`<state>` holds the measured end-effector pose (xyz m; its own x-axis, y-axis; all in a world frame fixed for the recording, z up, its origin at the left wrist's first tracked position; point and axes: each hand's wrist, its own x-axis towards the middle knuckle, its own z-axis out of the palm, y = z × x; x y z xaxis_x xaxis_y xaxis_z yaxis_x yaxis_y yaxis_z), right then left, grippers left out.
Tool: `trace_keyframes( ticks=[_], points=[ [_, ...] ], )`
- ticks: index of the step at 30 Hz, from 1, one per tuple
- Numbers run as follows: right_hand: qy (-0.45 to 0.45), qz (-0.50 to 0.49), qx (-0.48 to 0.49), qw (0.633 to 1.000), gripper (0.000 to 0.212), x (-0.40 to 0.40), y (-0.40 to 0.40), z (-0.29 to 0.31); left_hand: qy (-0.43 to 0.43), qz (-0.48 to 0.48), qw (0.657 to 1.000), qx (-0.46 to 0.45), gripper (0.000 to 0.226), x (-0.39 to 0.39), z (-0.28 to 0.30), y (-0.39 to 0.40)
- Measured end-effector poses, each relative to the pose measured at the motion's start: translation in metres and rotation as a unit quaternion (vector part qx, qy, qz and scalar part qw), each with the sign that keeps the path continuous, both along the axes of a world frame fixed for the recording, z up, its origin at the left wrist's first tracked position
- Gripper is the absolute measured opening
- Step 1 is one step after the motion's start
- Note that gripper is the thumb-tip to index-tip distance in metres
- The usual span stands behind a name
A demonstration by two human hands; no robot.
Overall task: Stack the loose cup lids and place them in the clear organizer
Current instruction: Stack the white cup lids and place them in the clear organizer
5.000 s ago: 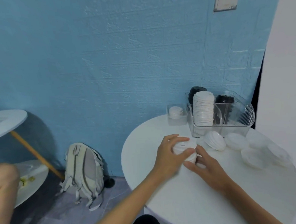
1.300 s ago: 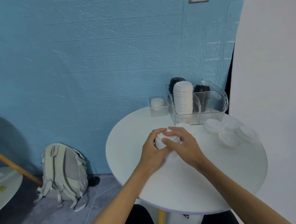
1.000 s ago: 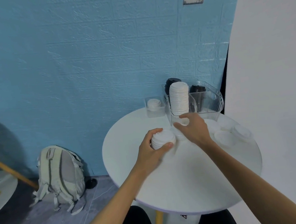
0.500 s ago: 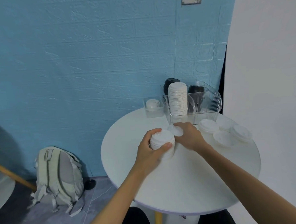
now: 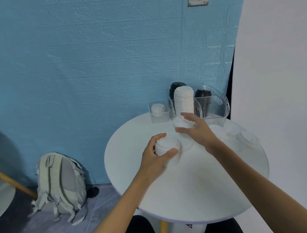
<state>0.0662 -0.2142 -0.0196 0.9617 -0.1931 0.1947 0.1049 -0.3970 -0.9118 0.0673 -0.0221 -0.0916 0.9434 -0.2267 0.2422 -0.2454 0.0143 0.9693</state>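
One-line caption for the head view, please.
Left hand grips a short lid stack on the table while the right hand holds one lid near the organizer.

Left hand (image 5: 154,157) wrapped around short lid stack (image 5: 167,146) on round white table (image 5: 190,186); right hand (image 5: 195,131) pinching single white lid (image 5: 182,122) above it, just before clear organizer (image 5: 213,104) holding tall lid stack (image 5: 184,100).
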Motion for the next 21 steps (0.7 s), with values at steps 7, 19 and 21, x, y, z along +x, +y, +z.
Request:
trace_keyframes(
  ticks=[7,19,21],
  points=[
    [-0.007,0.121,-0.133,0.984,0.054,-0.015,0.027,0.0,0.003,0.0,1.0,-0.018,0.1,-0.004,0.002,0.002],
    [-0.021,0.121,-0.104,0.987,0.026,-0.022,0.039,-0.029,-0.023,0.005,1.0,0.002,0.079,-0.014,0.012,0.001],
    [-0.027,0.117,-0.091,0.989,0.023,-0.022,0.039,-0.032,-0.024,0.012,1.0,0.004,0.076,-0.015,0.012,0.001]
  ],
)
